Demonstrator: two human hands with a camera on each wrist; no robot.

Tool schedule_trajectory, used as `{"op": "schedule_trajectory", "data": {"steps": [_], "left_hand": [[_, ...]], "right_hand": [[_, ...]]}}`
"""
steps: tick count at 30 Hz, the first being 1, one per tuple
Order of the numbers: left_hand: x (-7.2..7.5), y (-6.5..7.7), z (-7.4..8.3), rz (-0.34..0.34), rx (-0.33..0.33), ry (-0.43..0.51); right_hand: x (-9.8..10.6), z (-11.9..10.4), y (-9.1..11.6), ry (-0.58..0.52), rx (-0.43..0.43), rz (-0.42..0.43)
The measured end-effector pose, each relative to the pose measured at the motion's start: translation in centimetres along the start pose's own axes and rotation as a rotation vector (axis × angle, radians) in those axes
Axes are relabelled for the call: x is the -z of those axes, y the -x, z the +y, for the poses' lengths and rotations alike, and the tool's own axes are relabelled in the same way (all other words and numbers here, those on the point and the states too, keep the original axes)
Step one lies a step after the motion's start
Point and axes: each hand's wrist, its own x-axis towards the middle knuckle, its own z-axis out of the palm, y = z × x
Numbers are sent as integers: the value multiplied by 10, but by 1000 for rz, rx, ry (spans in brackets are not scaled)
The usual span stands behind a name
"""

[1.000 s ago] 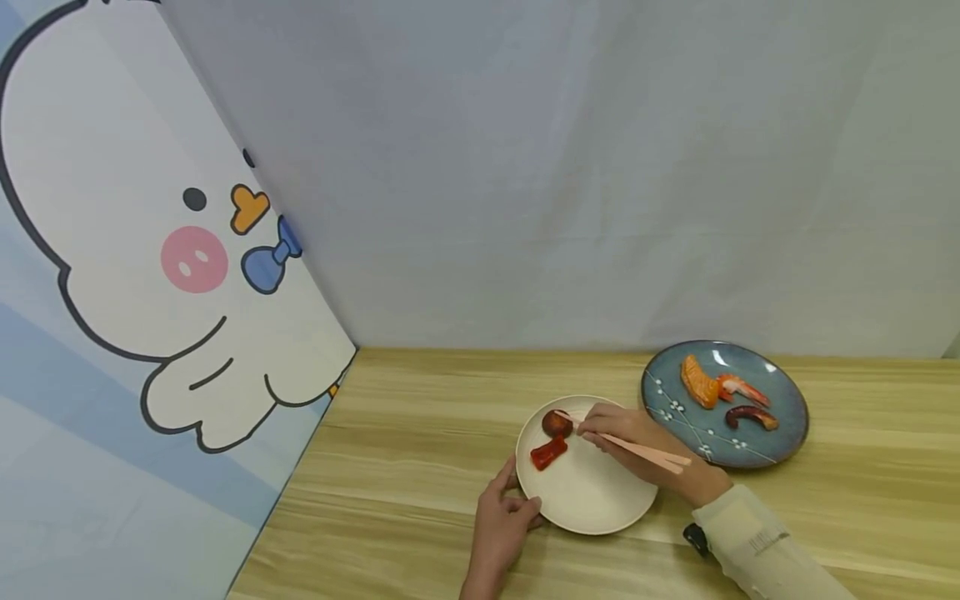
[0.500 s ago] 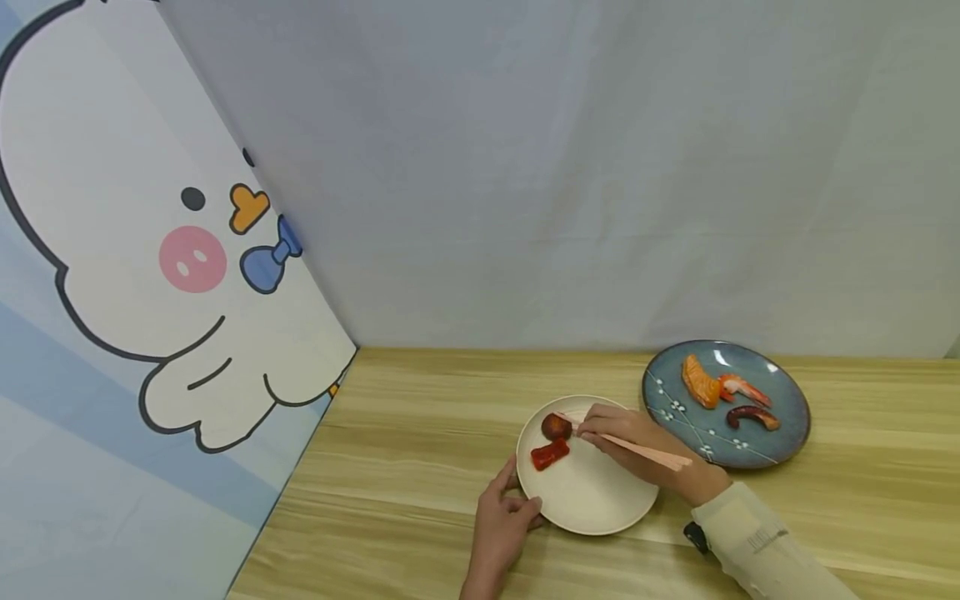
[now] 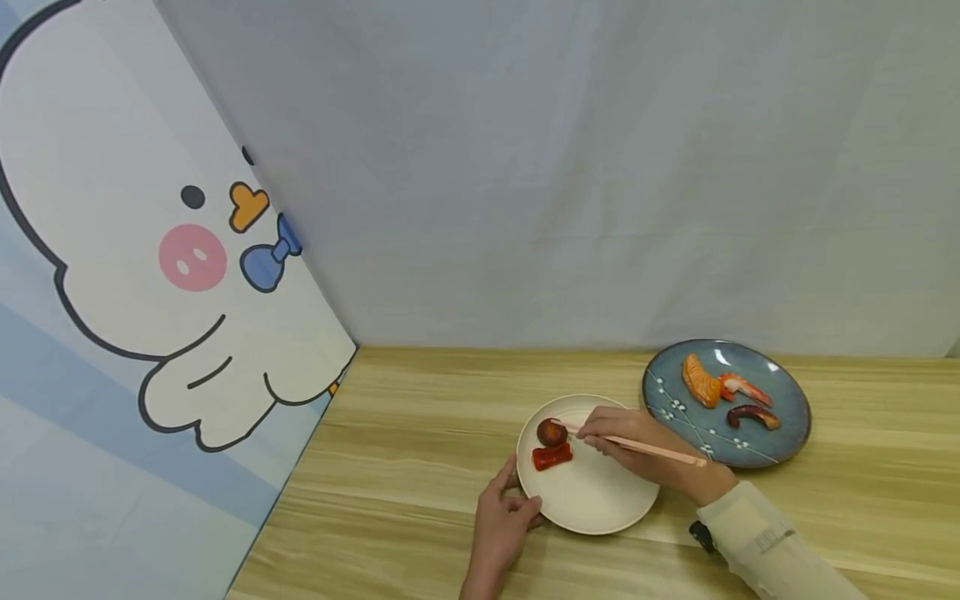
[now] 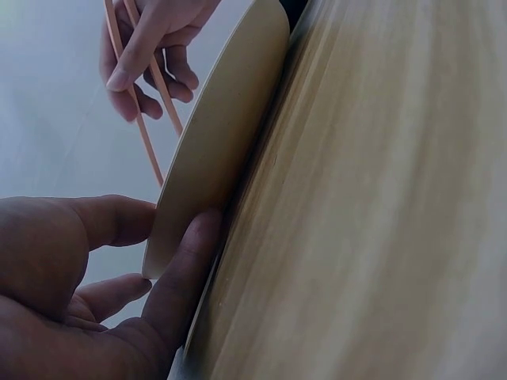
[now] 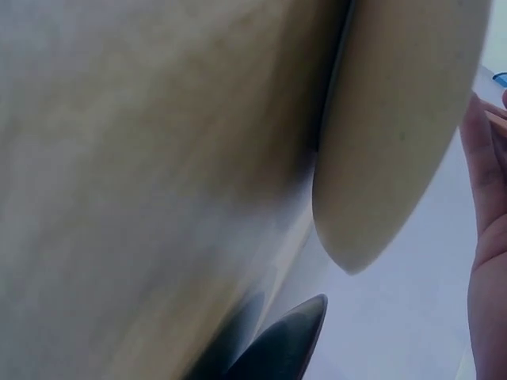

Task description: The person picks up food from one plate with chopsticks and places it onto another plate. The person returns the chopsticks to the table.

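Note:
In the head view my left hand grips the near left rim of a cream plate. The left wrist view has its fingers at the rim and outer wall. My right hand holds a pair of pale pink chopsticks over this plate. Their tips meet a round brown food piece, which looks like a mushroom cap or meatball. Right below it lies a glossy red rectangular food piece. The right wrist view mostly catches the plate's outer side, with part of the right hand at the edge.
A blue oval plate with a white blossom pattern stands at the back right. It bears an orange salmon-like slice, a red-and-white shrimp-like piece and a dark curled tentacle-like piece. A grey curtain rises behind the wooden table.
The round brown piece has shifted slightly left and toward me. The red piece has turned more level. The chopsticks' back ends have come together. The left hand stays at the rim.

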Motion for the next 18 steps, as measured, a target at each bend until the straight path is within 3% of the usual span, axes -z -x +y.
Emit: {"op": "schedule_trajectory", "data": {"steps": [10, 18], "left_hand": [[0, 0, 2, -7, -5, -2], [1, 1, 2, -10, 1, 3]], "right_hand": [[-2, 0, -5, 81, -66, -145], [-6, -1, -8, 108, -2, -122]]}}
